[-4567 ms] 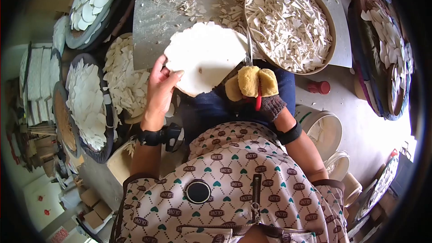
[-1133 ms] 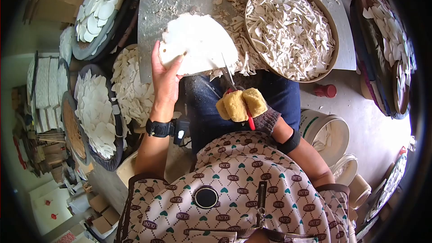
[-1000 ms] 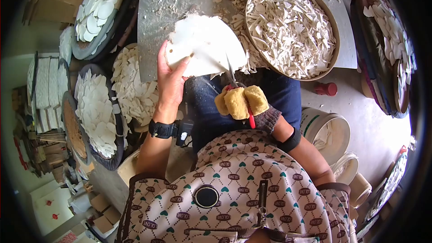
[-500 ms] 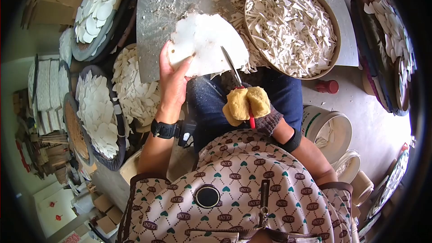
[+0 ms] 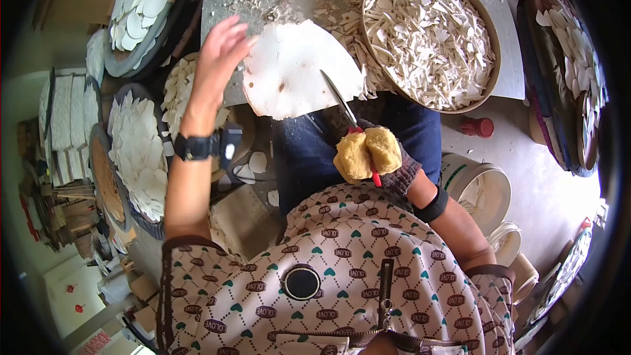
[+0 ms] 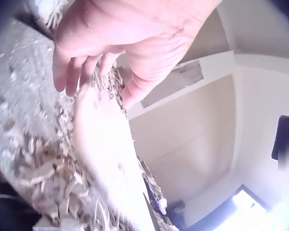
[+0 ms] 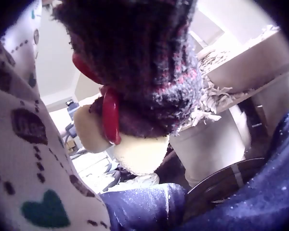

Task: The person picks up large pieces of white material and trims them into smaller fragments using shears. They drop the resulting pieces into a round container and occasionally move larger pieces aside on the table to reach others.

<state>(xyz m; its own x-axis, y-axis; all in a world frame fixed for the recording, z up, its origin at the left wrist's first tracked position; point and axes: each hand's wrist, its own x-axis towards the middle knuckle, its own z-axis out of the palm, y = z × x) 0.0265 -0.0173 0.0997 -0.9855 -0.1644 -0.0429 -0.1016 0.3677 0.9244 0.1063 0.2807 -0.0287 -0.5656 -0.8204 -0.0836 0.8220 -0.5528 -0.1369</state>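
A thin white fan-shaped sheet (image 5: 299, 72) with a ragged edge and a few dark spots reaches over the near edge of the grey table (image 5: 240, 6). My left hand (image 5: 215, 66) is raised at its left, fingers loosely bent and holding nothing. The left wrist view shows that hand's thumb and fingers spread above the end of the sheet (image 6: 108, 149). In my right hand (image 5: 401, 174), in a knitted glove, I grip red-handled scissors (image 5: 340, 97). Their blades overlap the sheet's right part. Yellow spongy pads (image 5: 355, 156) cover the right fingers; a red handle loop (image 7: 111, 115) shows beside them.
A round tray (image 5: 497, 46) heaped with white scraps stands right on the table. Loose chips (image 5: 282, 12) lie behind the sheet. Trays of white pieces (image 5: 138, 151) stand at the left, a white bucket (image 5: 490, 190) and a red-capped object (image 5: 478, 127) at the right.
My left hand has let go of the white sheet and moved up and left. The sheet stays in nearly the same place. The right hand with the scissors has moved slightly right.
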